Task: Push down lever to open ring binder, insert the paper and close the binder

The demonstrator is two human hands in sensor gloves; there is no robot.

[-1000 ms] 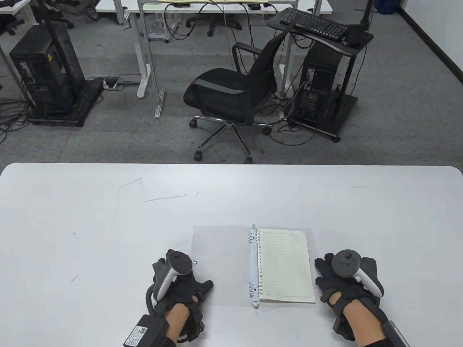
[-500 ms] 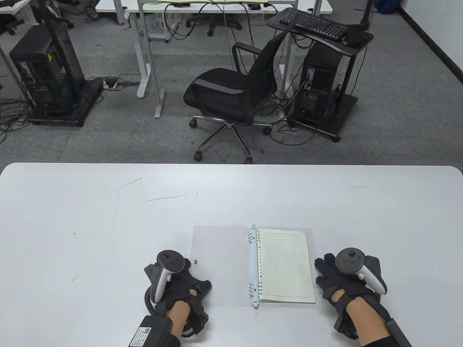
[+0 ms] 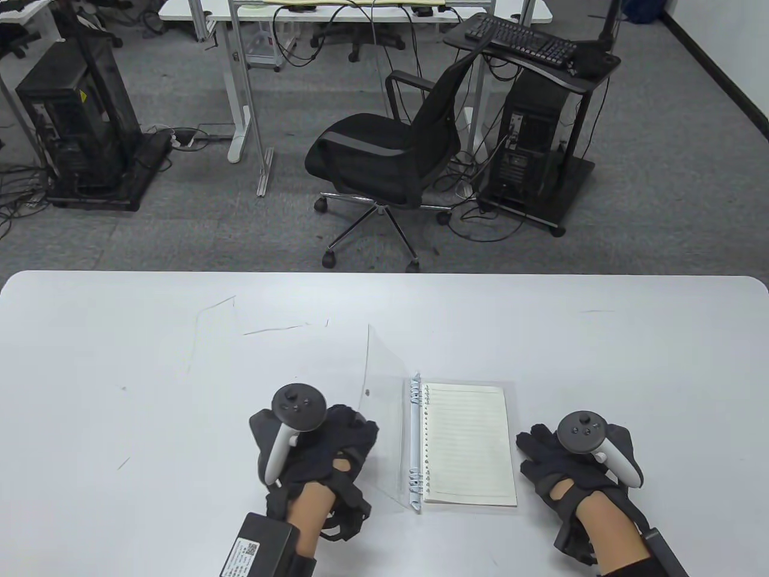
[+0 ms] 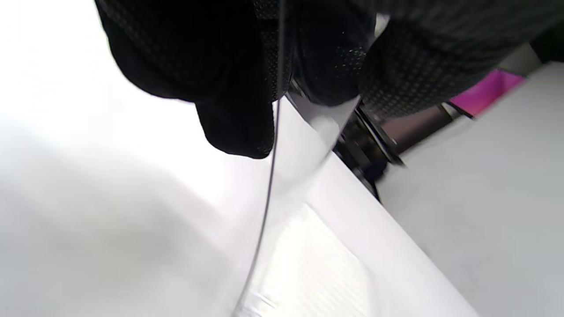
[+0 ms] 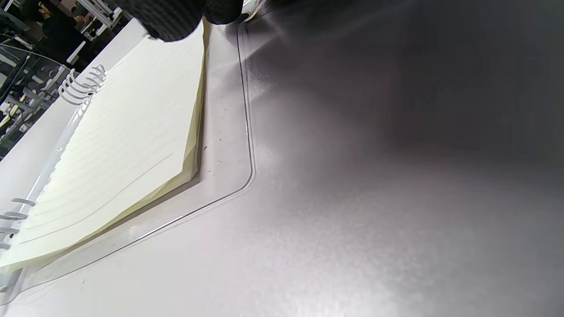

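Observation:
A ring binder with clear plastic covers lies on the white table. Lined paper sits on its right half, threaded on the white rings. The clear left cover stands tilted up off the table. My left hand pinches that cover's outer edge; in the left wrist view the cover edge runs down between thumb and fingers. My right hand lies with loose fingers on the table at the binder's right edge. Its fingertips sit at the paper above the clear back cover.
A small metal snap shows on the raised cover. Faint scratch marks cross the tabletop at the far left. Beyond the table's far edge stand a black office chair and computer towers on the floor.
The left cover lay flat on the table; my left hand has taken its outer edge and swung it up toward the rings. The binder shifted slightly left. The right hand has barely moved.

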